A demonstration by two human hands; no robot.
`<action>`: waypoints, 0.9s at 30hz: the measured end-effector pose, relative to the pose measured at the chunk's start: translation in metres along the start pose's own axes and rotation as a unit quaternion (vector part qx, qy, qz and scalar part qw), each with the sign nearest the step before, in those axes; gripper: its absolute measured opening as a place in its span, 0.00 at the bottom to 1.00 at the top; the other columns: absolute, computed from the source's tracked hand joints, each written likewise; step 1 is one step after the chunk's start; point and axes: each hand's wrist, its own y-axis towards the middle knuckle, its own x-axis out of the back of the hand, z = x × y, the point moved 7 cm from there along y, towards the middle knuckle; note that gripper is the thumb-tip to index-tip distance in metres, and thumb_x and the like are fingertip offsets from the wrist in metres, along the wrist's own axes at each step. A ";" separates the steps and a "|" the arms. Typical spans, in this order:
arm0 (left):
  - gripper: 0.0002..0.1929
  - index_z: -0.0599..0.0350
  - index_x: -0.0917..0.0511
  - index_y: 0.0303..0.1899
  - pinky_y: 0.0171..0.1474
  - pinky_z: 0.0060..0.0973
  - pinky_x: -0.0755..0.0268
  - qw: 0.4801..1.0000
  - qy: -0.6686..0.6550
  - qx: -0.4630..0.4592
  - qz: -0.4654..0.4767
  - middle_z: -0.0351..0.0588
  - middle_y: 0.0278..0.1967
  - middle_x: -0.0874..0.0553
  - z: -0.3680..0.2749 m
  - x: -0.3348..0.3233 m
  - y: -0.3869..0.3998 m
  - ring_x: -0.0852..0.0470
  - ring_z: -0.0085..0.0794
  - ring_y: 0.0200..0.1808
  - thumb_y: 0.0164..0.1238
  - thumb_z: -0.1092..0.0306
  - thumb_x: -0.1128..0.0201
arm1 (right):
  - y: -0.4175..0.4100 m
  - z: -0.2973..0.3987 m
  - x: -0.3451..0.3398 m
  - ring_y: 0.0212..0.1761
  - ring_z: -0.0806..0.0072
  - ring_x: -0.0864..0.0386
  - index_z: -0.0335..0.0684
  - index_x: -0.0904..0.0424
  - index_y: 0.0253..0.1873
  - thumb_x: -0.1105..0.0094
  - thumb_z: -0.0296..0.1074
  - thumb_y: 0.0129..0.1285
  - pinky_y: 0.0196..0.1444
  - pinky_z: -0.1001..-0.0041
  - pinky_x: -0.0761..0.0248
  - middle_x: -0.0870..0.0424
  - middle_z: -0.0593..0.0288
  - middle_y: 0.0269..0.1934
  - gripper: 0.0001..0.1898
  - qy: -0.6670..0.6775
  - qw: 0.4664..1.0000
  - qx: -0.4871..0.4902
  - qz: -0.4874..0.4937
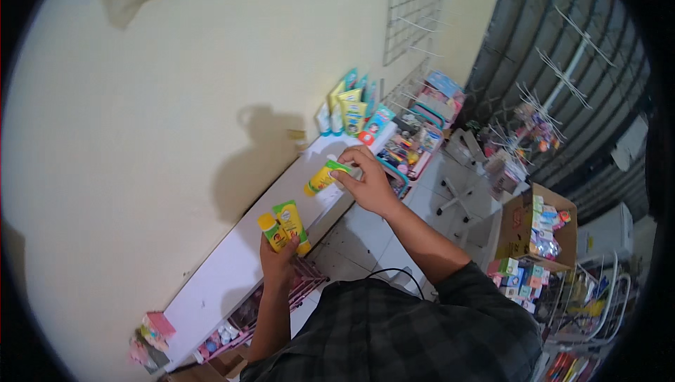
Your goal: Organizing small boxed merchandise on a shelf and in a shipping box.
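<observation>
My left hand (279, 258) grips a yellow squeeze tube (289, 218) with green ends, together with a yellow-capped bottle or tube (271, 230) beside it. Up and to the right, my right hand (366, 179) pinches the green end of another yellow tube (320, 177), which hangs over a white shelf (227, 261) with its yellow cap towards the wall. Whether that cap touches the shelf I cannot tell. At the shelf's far end stands a group of tubes: yellow ones (353, 113), white ones with teal caps (323, 119), and a blue tube with a red cap (377, 123).
Bins of small goods (408, 152) stand past the shelf's far end, below a wire grid (416, 13). Pink packages (158, 324) sit at its near end. To my right are an open cardboard box (514, 229), a wire rack (596, 303) and a chair base (453, 200) on the tiled floor.
</observation>
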 end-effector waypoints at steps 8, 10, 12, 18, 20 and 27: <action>0.24 0.62 0.30 0.63 0.54 0.40 0.16 0.978 0.067 0.122 0.158 0.52 0.51 0.15 0.059 -0.115 0.017 0.11 0.42 0.51 0.69 0.74 0.31 | -0.121 -0.111 0.112 0.43 0.82 0.17 0.38 0.24 0.54 0.37 0.33 0.75 0.46 0.74 0.21 0.15 0.67 0.44 0.10 0.320 0.882 -0.341 -0.062; 0.23 0.62 0.29 0.63 0.53 0.40 0.15 0.963 0.072 0.159 0.206 0.52 0.51 0.15 0.093 -0.139 0.024 0.11 0.42 0.51 0.69 0.74 0.31 | -0.158 -0.129 0.143 0.43 0.82 0.17 0.38 0.24 0.55 0.37 0.34 0.75 0.47 0.74 0.20 0.15 0.66 0.44 0.10 0.307 0.867 -0.375 -0.119; 0.22 0.62 0.28 0.62 0.52 0.39 0.15 0.946 0.079 0.195 0.247 0.52 0.51 0.14 0.125 -0.170 0.031 0.11 0.41 0.50 0.69 0.75 0.32 | -0.194 -0.143 0.171 0.43 0.79 0.16 0.40 0.22 0.53 0.38 0.36 0.76 0.48 0.72 0.19 0.14 0.65 0.44 0.09 0.295 0.845 -0.413 -0.170; 0.20 0.61 0.28 0.63 0.50 0.39 0.16 0.895 0.089 0.269 0.345 0.51 0.51 0.14 0.219 -0.273 0.028 0.11 0.41 0.51 0.72 0.79 0.37 | -0.273 -0.152 0.258 0.43 0.78 0.17 0.41 0.20 0.48 0.37 0.38 0.75 0.48 0.68 0.19 0.16 0.66 0.42 0.07 0.330 0.752 -0.463 -0.335; 0.21 0.61 0.29 0.63 0.53 0.36 0.18 0.877 0.096 0.298 0.365 0.49 0.52 0.15 0.241 -0.311 0.018 0.12 0.37 0.51 0.70 0.81 0.36 | -0.288 -0.152 0.284 0.42 0.79 0.17 0.41 0.21 0.48 0.37 0.38 0.75 0.47 0.68 0.20 0.16 0.66 0.42 0.08 0.339 0.729 -0.465 -0.370; 0.21 0.61 0.27 0.61 0.56 0.31 0.22 0.813 0.109 0.353 0.450 0.46 0.52 0.16 0.297 -0.439 -0.032 0.15 0.31 0.52 0.69 0.80 0.33 | -0.323 -0.152 0.375 0.40 0.79 0.17 0.40 0.21 0.49 0.36 0.38 0.75 0.43 0.71 0.20 0.16 0.67 0.41 0.09 0.302 0.729 -0.426 -0.443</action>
